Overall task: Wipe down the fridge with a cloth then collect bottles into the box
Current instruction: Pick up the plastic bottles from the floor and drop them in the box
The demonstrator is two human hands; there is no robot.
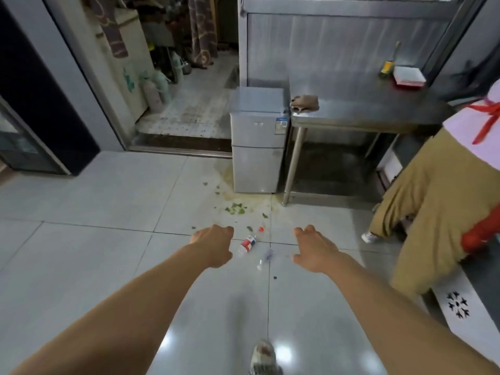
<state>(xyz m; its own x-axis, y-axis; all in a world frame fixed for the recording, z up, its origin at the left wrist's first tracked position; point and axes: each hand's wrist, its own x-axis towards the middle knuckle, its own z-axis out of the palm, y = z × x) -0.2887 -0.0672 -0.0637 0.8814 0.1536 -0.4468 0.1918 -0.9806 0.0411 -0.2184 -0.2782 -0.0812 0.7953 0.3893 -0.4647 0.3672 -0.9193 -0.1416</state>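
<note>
The left hand was extended over the tiled floor with fingers loosely curled, holding nothing. Just to its right, a red-labelled bottle and a clear bottle lay on their sides on the floor, with the small fridge standing well beyond them beside the steel table, on whose near corner a brown cloth lay. The right hand hung opposite, fingers loosely curled and empty.

Nothing here is showing readable text: the red-and-white label on the clear plastic bottle and the blue-white sticker on the small silver fridge are blurring out.
</note>
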